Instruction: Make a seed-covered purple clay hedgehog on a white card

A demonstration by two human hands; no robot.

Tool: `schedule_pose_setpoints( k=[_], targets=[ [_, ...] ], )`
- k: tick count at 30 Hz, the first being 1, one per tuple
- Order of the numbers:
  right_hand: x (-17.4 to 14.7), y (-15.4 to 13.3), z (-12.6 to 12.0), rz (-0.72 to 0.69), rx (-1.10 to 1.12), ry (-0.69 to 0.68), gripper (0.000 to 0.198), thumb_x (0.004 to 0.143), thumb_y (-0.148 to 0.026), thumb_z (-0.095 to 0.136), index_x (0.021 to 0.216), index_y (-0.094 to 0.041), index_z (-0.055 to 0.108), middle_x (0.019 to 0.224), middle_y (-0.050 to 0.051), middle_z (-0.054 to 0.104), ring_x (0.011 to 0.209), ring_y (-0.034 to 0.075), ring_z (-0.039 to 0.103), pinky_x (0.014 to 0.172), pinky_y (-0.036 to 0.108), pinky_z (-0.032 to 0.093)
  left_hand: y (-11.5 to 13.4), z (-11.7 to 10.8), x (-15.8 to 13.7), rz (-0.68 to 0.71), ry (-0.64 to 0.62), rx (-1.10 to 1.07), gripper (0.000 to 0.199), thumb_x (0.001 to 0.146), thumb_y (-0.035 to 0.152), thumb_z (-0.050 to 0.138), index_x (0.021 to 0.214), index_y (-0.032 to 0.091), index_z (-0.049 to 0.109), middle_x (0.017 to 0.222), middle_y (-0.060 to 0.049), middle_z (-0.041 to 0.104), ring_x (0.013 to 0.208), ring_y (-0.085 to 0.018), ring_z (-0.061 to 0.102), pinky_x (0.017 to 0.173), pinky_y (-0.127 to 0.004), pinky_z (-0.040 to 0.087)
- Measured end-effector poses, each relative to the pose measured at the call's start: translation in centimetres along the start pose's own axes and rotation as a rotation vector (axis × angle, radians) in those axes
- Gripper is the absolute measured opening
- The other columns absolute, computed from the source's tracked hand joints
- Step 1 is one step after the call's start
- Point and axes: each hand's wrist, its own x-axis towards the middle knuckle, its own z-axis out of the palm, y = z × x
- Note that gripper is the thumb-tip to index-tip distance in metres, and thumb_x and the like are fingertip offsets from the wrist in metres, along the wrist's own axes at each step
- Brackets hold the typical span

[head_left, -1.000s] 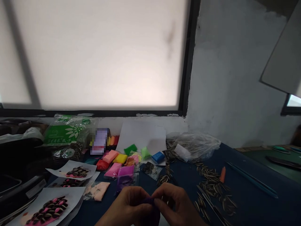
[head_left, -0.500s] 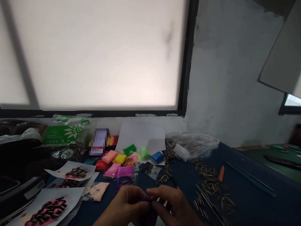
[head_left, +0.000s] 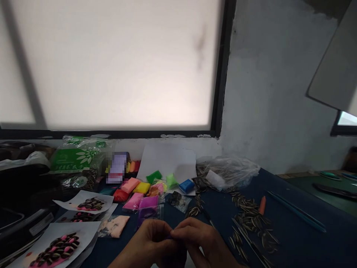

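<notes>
The left hand (head_left: 156, 238) and right hand (head_left: 199, 235) pinch dark purple clay (head_left: 179, 256) — uneven pressing could tear it.

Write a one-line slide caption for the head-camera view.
Two bare hands meet around a dark purple lump at a dark blue table, near slim striped seeds and colourful plastic-wrapped packets.

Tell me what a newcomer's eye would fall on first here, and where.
Most likely the large, bright, dark-framed window pane, filling much of the upper left. Then perhaps the cluster of small pink, yellow, green and blue packets below its lower edge. At bottom centre, the bare left hand and bare right hand meet around a dark purple piece, mostly hidden.
</notes>
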Motion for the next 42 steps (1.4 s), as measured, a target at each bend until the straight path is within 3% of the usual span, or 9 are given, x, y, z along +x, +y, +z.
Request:
schedule_pose_setpoints(
  k=[4, 9, 14, 19, 23, 27, 35, 38, 42],
  targets=[
    [-0.4, 0.1, 0.3, 0.190, 0.068, 0.096, 0.030, 0.094, -0.027, 0.051, 0.119, -0.020, 0.066, 0.106, 0.010, 0.070, 0.087, 0.020, 0.067, 0.063, 0.025, 0.049, -0.3, -0.2, 0.2, 0.009, 0.034, -0.030, 0.050, 0.060, 0.056, 0.088, 0.079, 0.013, 0.070, 0.057, -0.002, 0.070, 0.052, -0.014, 0.064, 0.049, -0.022, 0.045],
    [-0.3, -0.2, 0.2, 0.337, 0.108, 0.105, 0.021, 0.088, -0.037, 0.059, 0.091, -0.017, 0.062, 0.077, 0.004, 0.064, 0.064, 0.015, 0.059, 0.054, 0.024, 0.041, 0.3, 0.4, 0.1, -0.032, 0.089, -0.046, 0.058, 0.049, 0.058, 0.092, 0.081, 0.015, 0.068, 0.056, 0.001, 0.068, 0.049, -0.014, 0.062, 0.050, -0.023, 0.047],
    [-0.1, 0.3, 0.4, 0.358, 0.163, 0.094, 0.027, 0.085, -0.044, 0.060, 0.081, -0.017, 0.060, 0.065, 0.001, 0.059, 0.055, 0.014, 0.052, 0.050, 0.024, 0.036, 0.5, 1.0, 0.0, -0.001, 0.101, -0.007, 0.061, 0.052, 0.065, 0.088, 0.081, 0.014, 0.069, 0.058, -0.003, 0.072, 0.051, -0.015, 0.064, 0.050, -0.022, 0.046],
    [-0.1, 0.4, 0.5, 0.335, 0.111, 0.091, 0.026, 0.082, -0.043, 0.061, 0.081, -0.017, 0.065, 0.063, -0.001, 0.057, 0.053, 0.012, 0.049, 0.050, 0.023, 0.035, -0.4, 0.7, 0.4, 0.064, 0.152, 0.009, 0.063, 0.052, 0.073, 0.083, 0.068, 0.014, 0.066, 0.046, 0.002, 0.062, 0.041, -0.012, 0.055, 0.043, -0.020, 0.038],
    [0.0, 0.2, 0.5, 0.352, 0.107, 0.089, 0.026, 0.081, -0.041, 0.062, 0.085, -0.016, 0.069, 0.069, 0.002, 0.063, 0.056, 0.014, 0.054, 0.052, 0.024, 0.039, -0.3, 0.6, 0.4, 0.074, 0.141, -0.010, 0.059, 0.059, 0.070, 0.083, 0.070, 0.015, 0.065, 0.050, 0.001, 0.065, 0.043, -0.010, 0.056, 0.044, -0.019, 0.039],
    [0.1, -0.1, 0.2, 0.374, 0.116, 0.131, 0.032, 0.082, -0.043, 0.062, 0.097, -0.016, 0.070, 0.078, 0.005, 0.067, 0.059, 0.015, 0.057, 0.053, 0.025, 0.042, 0.3, 0.7, 0.0, 0.048, 0.177, -0.001, 0.062, 0.057, 0.074, 0.081, 0.070, 0.016, 0.063, 0.050, 0.002, 0.064, 0.043, -0.012, 0.056, 0.045, -0.021, 0.041],
    [0.2, -0.2, 0.2, 0.443, 0.118, 0.093, 0.022, 0.077, -0.035, 0.065, 0.084, -0.016, 0.073, 0.074, 0.005, 0.068, 0.058, 0.015, 0.057, 0.052, 0.024, 0.039, 1.2, 0.8, -0.8, 0.072, 0.145, -0.004, 0.053, 0.064, 0.057, 0.087, 0.092, 0.014, 0.072, 0.062, -0.001, 0.072, 0.053, -0.015, 0.065, 0.051, -0.021, 0.044],
    [0.3, -0.5, 0.1, 0.444, 0.122, 0.088, 0.022, 0.077, -0.036, 0.065, 0.080, -0.016, 0.072, 0.073, 0.005, 0.067, 0.058, 0.015, 0.056, 0.053, 0.024, 0.038, 1.2, 0.8, -0.8, 0.097, 0.099, -0.018, 0.050, 0.063, 0.056, 0.088, 0.084, 0.013, 0.074, 0.061, -0.004, 0.074, 0.051, -0.015, 0.064, 0.051, -0.021, 0.042],
    [0.4, -0.9, 0.0, 0.460, 0.131, 0.091, 0.021, 0.077, -0.037, 0.066, 0.077, -0.016, 0.070, 0.065, 0.001, 0.059, 0.055, 0.013, 0.050, 0.051, 0.024, 0.036, 1.2, 0.9, -0.8, 0.102, 0.139, 0.048, 0.044, 0.071, 0.056, 0.082, 0.075, 0.013, 0.073, 0.060, -0.005, 0.074, 0.051, -0.016, 0.064, 0.052, -0.024, 0.044]
  ],
)
